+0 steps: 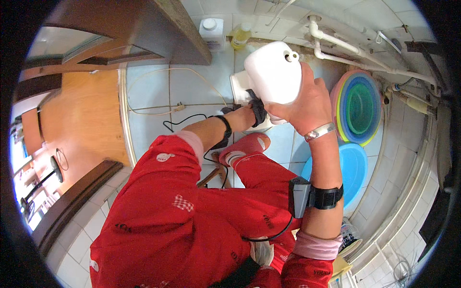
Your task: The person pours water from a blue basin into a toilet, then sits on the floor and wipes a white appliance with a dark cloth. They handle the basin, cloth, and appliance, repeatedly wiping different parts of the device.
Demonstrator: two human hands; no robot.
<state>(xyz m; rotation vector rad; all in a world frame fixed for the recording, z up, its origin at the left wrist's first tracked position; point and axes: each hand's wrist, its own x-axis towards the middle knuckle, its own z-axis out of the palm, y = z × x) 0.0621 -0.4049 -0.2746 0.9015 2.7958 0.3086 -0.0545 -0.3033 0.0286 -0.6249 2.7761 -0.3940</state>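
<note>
My right hand grips a rounded white plastic container by its side and lower edge, holding it tilted. Near its top, the container has a small round fitting and a dark hole. Under it, my left hand clutches a bunched dark grey cloth; its fingers are mostly hidden by the cloth and the container. Behind both hands, a white plastic piece, partly covered by the container, is on the blue tiled floor.
A pale cord with a plug curves over the floor at left. A white jug and a bottle of yellow liquid stand by the wall. Nested coloured basins, a light blue basin and white pipes are at right.
</note>
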